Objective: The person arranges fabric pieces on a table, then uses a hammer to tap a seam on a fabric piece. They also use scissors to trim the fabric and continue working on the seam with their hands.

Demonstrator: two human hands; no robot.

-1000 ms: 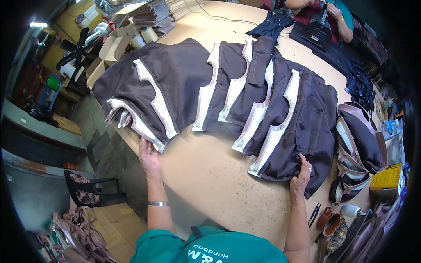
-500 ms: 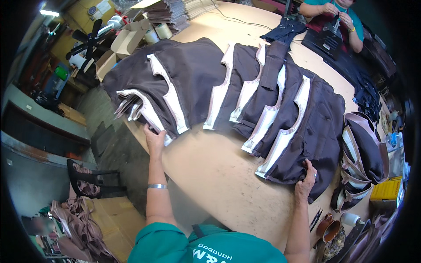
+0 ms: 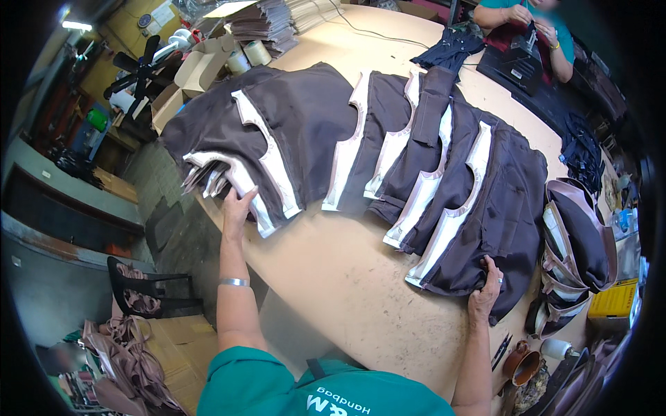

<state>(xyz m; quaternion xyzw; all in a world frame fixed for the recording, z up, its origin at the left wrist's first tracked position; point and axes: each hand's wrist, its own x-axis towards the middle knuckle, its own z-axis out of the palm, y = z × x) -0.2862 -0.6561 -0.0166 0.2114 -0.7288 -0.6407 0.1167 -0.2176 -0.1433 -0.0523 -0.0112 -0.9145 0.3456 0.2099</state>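
Observation:
Dark brown fabric panels [image 3: 312, 132] lie overlapped in a fanned row across the table, each with a curved white-lined edge strip. At the left end, my left hand [image 3: 238, 206] pinches the white edge strip [image 3: 243, 179] of the outermost panel stack. The lower tip of that strip sticks out beyond my fingers. At the right end, my right hand [image 3: 485, 295] has its fingers curled on the lower edge of the rightmost dark fabric panel [image 3: 517, 201]. Part of its grip is hidden by the cloth.
Sewn brown pieces [image 3: 579, 236] are stacked at the right, near a brown cup [image 3: 522, 364], a white bottle [image 3: 557, 348] and a yellow box [image 3: 613, 302]. An open carton [image 3: 201, 66] and thread cones [image 3: 257, 53] stand far left. A co-worker [image 3: 531, 31] works across the table.
My left hand has slid up and left along the white strip, uncovering its lower tip. My right hand stays at nearly the same place on its panel.

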